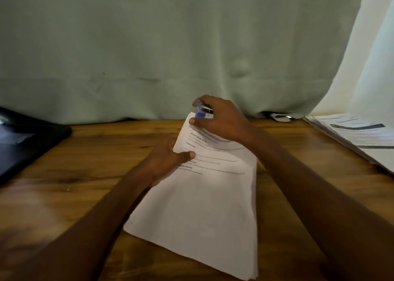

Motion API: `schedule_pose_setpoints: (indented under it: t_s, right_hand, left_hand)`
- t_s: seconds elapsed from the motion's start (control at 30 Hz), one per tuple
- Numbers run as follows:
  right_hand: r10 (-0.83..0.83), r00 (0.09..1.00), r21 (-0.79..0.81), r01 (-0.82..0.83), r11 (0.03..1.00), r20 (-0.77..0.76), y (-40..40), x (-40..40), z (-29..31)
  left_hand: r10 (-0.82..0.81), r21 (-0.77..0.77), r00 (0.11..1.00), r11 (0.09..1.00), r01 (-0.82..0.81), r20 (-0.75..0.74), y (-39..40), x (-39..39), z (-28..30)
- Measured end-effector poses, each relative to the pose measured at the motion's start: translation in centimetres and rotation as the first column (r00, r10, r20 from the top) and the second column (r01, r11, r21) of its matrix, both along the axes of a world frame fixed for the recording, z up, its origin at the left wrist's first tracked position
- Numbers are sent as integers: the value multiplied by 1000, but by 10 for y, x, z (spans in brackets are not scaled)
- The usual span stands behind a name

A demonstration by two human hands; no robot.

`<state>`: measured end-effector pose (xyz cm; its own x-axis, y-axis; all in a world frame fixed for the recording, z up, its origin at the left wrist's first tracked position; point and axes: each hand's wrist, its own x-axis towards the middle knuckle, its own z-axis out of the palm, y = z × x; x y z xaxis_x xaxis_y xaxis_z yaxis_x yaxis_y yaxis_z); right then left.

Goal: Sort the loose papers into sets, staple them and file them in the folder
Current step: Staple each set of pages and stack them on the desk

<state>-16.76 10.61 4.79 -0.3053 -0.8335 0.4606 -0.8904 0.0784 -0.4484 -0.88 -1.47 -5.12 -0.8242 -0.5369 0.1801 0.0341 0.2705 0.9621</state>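
Observation:
A set of white printed papers [204, 206] lies slanted on the wooden table [89, 163], its far corner lifted. My left hand [166, 161] holds the set's left edge, thumb on top of the sheet and fingers underneath. My right hand [219, 118] grips a small blue and silver stapler [202, 111] at the set's top left corner; the stapler's jaws sit over that corner, partly hidden by my fingers. A dark folder [25, 138] lies at the far left of the table.
A stack of more printed papers [358, 135] lies at the right edge of the table. A small white and metal object [281, 117] rests by the foot of the pale green curtain [170, 46] behind the table.

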Motion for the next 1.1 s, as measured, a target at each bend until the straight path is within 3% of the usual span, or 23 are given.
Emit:
schedule_pose_setpoints:
  t_s: [0.1,0.2,0.43,0.6,0.73,0.9,1.1]
  right_hand:
    - [-3,1000,130,0,992,23,-27,-13,-7]
    - [19,999,158,-14,987,-31,-28,-32,-12]
    - [-48,996,66,54,996,-81,-11,-56,-37]
    - [44,999,43,-43,998,-22,-17,-49,-44]
    - [150,989,25,-150,988,14,-18,-37,-44]
    - [180,984,93,-178,980,-13,-23,-28,-48]
    - [167,985,63,-169,984,31,-27,-24,-55]
  left_hand:
    - [22,-46,1000,999,-21,4,-7,-3,-1]
    - [63,-57,998,996,-64,-17,-18,-8,-1]
    - [26,40,998,999,-24,-62,-18,-6,2]
    - [58,120,995,992,-47,-83,-18,-2,11]
    - [206,98,973,976,-197,-100,-28,1,15]
    - [224,79,971,973,-217,-87,-27,-1,9]
    - [231,49,970,973,-228,-76,-26,-4,8]
